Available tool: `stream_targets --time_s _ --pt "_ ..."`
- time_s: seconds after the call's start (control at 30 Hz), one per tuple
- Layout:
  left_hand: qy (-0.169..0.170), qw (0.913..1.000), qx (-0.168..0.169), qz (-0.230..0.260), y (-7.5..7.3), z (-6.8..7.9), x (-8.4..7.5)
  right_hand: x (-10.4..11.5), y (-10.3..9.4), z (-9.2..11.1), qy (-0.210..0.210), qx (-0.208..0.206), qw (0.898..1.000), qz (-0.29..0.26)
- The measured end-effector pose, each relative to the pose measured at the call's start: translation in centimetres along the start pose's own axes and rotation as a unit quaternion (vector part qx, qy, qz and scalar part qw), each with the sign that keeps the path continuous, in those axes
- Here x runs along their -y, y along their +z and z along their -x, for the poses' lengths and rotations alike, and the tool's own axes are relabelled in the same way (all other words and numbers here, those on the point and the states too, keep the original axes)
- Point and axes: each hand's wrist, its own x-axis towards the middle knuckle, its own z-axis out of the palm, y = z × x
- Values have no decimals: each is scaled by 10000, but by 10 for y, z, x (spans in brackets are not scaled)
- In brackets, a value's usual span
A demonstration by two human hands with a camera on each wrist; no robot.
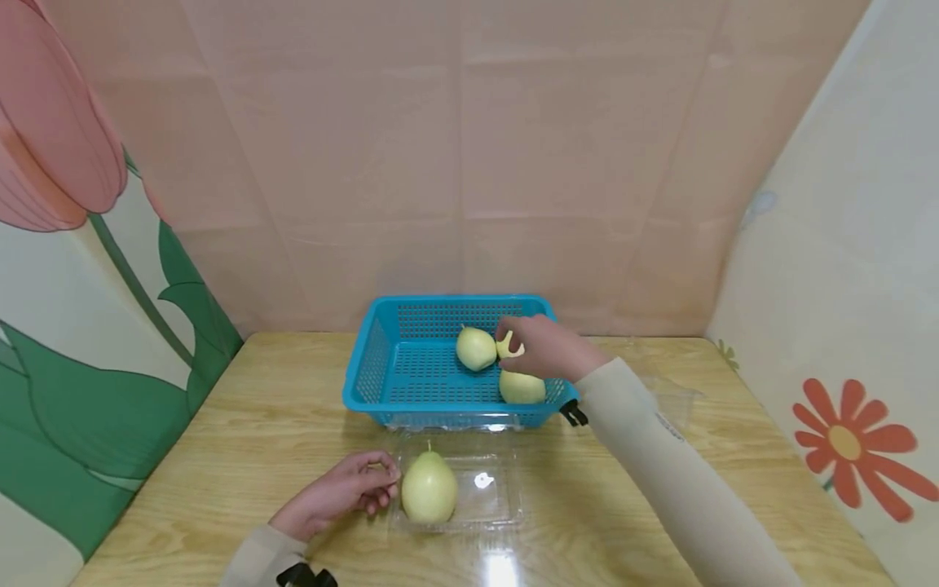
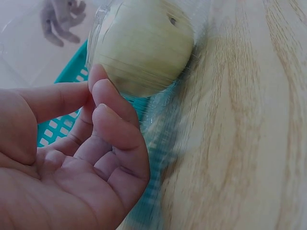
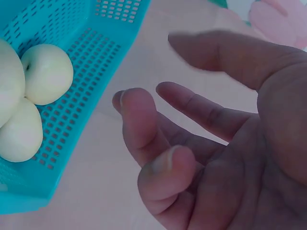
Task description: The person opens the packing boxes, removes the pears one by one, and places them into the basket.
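Observation:
My left hand (image 1: 355,487) pinches the left edge of a clear plastic box (image 1: 495,497) between thumb and forefinger, its other fingers curled. Inside that box, on the left, one yellow-green pear (image 1: 429,489) stands with its stem upward. Over the right part of a blue perforated basket (image 1: 359,367) is my right hand (image 1: 550,349), fingers spread and bent, holding nothing. Beneath and beside it in the basket lie three pears: one at the left (image 1: 476,349), one nearer me (image 1: 522,389), and another partly hidden behind the fingers (image 1: 508,345).
The wooden table (image 1: 293,391) carries the basket at its back and the plastic box in front. More clear plastic (image 1: 678,399) is faintly visible right of the basket, partly behind the right sleeve. A pinkish sheet (image 1: 330,163) hangs behind the table.

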Motion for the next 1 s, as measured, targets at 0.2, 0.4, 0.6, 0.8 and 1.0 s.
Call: stream_targets --time_s 0.2,0.4,0.6,0.8,1.0 --pt "-20 10000 18 -47 1 0 1 0 7 27 -165 87 9997 172" --pt "7 10000 35 -40 -2 -1 2 0 18 49 -260 69 9994 197" --pt "10 10000 33 -24 -2 -1 2 3 30 69 -486 7 9987 169" --pt "7 10000 26 -23 -2 -1 2 8 42 84 -425 571 9974 -80" --pt "-26 10000 11 -9 -1 -1 2 22 55 93 -234 1231 9920 -159"
